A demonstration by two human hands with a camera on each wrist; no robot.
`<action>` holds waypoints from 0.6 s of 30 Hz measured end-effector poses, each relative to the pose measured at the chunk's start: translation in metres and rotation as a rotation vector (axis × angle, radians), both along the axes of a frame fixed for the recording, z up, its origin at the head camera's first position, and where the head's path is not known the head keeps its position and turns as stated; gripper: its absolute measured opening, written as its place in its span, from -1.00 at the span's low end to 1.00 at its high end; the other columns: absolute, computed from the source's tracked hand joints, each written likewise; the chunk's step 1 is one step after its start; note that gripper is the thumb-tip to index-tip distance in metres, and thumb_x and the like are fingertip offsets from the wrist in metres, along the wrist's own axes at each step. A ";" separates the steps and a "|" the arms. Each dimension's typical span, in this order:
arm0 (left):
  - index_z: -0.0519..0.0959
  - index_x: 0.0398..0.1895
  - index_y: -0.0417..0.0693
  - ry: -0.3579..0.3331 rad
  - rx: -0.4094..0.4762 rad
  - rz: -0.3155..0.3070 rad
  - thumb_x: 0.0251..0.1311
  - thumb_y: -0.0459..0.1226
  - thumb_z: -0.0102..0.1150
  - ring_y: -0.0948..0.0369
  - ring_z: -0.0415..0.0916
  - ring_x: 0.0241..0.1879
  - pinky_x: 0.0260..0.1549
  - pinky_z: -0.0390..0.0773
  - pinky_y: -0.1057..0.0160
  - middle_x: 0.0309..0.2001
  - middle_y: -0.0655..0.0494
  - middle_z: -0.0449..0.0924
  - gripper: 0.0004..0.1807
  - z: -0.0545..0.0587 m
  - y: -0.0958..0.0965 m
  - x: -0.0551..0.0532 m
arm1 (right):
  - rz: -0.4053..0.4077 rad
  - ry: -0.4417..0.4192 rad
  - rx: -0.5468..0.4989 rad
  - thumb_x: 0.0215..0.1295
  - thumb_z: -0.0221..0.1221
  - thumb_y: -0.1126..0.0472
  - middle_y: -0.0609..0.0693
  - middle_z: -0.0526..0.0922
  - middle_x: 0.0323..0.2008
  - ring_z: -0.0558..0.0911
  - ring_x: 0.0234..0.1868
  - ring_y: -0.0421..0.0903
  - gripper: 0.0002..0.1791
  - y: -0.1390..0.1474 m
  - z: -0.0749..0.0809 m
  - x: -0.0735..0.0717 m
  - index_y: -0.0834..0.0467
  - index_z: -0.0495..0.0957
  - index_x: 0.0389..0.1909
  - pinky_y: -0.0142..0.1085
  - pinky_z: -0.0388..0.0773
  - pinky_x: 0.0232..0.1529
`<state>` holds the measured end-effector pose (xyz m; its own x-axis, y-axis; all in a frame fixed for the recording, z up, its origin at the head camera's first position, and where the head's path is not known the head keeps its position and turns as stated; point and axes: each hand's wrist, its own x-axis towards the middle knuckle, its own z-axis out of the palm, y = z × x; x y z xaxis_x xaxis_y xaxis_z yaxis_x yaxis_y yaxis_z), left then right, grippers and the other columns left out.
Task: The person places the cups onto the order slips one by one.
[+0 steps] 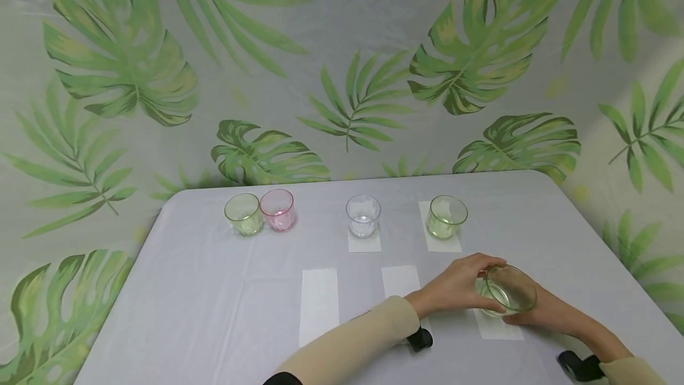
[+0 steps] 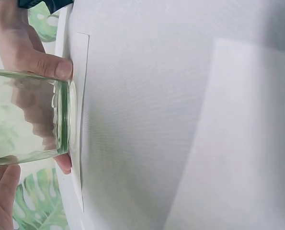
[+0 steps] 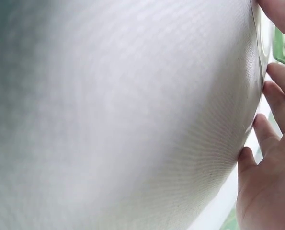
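My left hand (image 1: 454, 287) grips a green-tinted drinking glass (image 1: 511, 290) from the left, fingers at its far side and thumb at its near side. On the other side, my right hand (image 1: 556, 311) holds the same glass low down. In the left wrist view the right thumb (image 2: 49, 64) lies by the thick base, and the other fingers show through the glass. In the right wrist view, the right fingers (image 3: 276, 100) reach down to the tabletop. Under the glass lies a white paper rectangle (image 1: 499, 328), close to its base.
A green glass (image 1: 243, 214) and a pink glass (image 1: 277, 210) stand side by side at the back left. A clear glass (image 1: 363, 217) and another green glass (image 1: 447, 217) stand on paper pieces. Two more paper rectangles, one bare (image 1: 319, 305), lie nearer on the white table (image 1: 187, 308).
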<state>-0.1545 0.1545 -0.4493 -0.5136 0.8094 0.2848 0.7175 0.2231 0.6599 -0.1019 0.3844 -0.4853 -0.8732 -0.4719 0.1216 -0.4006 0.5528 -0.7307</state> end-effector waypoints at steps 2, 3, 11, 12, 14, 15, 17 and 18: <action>0.32 0.33 -0.10 0.012 -0.010 0.008 -0.03 -0.11 0.48 0.45 0.36 0.08 -0.02 0.22 0.72 0.21 0.17 0.41 -0.16 -0.001 0.000 -0.001 | 0.008 0.005 0.019 -0.05 0.43 0.34 -0.64 -0.06 0.26 -0.10 0.24 -0.70 -0.06 -0.001 0.001 0.000 0.24 0.17 0.38 -0.80 -0.07 -0.01; 0.32 0.33 -0.10 0.018 -0.014 0.011 -0.03 -0.10 0.48 0.45 0.36 0.08 -0.02 0.22 0.72 0.21 0.17 0.41 -0.16 -0.001 0.000 -0.001 | 0.008 0.001 0.033 -0.03 0.42 0.32 -0.64 -0.07 0.26 -0.11 0.24 -0.70 -0.07 -0.001 0.002 0.001 0.21 0.17 0.39 -0.78 -0.05 0.00; 0.31 0.32 -0.11 0.022 -0.023 0.020 0.00 -0.08 0.45 0.45 0.35 0.07 -0.01 0.20 0.72 0.19 0.17 0.41 -0.18 -0.005 0.000 -0.003 | -0.027 -0.063 0.066 0.04 0.39 0.27 -0.69 -0.13 0.24 -0.12 0.21 -0.73 -0.06 -0.001 0.006 0.003 0.13 0.12 0.44 -0.17 0.27 0.11; 0.31 0.32 -0.11 0.020 -0.023 0.019 0.01 -0.07 0.44 0.45 0.35 0.07 -0.01 0.20 0.72 0.19 0.17 0.41 -0.18 -0.005 0.000 -0.003 | -0.022 -0.060 0.059 0.03 0.39 0.28 -0.68 -0.13 0.24 -0.12 0.21 -0.72 -0.05 -0.001 0.005 0.002 0.14 0.12 0.44 -0.24 0.24 0.15; 0.31 0.32 -0.10 0.019 -0.027 0.018 0.02 -0.06 0.43 0.46 0.34 0.08 0.00 0.20 0.72 0.19 0.18 0.40 -0.19 -0.006 0.000 -0.004 | -0.013 -0.042 0.052 0.02 0.39 0.29 -0.68 -0.12 0.26 -0.10 0.22 -0.71 -0.05 -0.001 0.005 0.002 0.15 0.13 0.44 -0.58 0.13 0.06; 0.31 0.33 -0.09 0.020 -0.029 0.016 0.02 -0.06 0.43 0.46 0.33 0.08 0.00 0.19 0.72 0.19 0.18 0.40 -0.19 -0.006 0.000 -0.004 | -0.007 -0.028 0.050 0.01 0.40 0.29 -0.66 -0.10 0.27 -0.08 0.23 -0.69 -0.06 -0.001 0.004 0.002 0.16 0.15 0.42 -0.70 0.06 -0.04; 0.30 0.33 -0.08 0.019 -0.033 0.014 0.03 -0.05 0.42 0.48 0.32 0.08 0.00 0.18 0.72 0.19 0.19 0.40 -0.19 -0.006 0.000 -0.004 | 0.007 -0.021 0.042 0.01 0.40 0.30 -0.54 -0.04 0.31 -0.06 0.24 -0.68 -0.08 -0.001 0.005 0.002 0.18 0.17 0.40 -0.75 0.00 -0.03; 0.30 0.33 -0.08 0.017 -0.034 0.013 0.04 -0.06 0.42 0.48 0.31 0.09 0.00 0.18 0.72 0.20 0.19 0.39 -0.20 -0.007 0.000 -0.004 | 0.004 -0.018 0.049 0.01 0.40 0.30 -0.41 0.00 0.35 -0.04 0.24 -0.67 -0.09 -0.001 0.006 0.002 0.19 0.18 0.39 -0.75 0.01 -0.02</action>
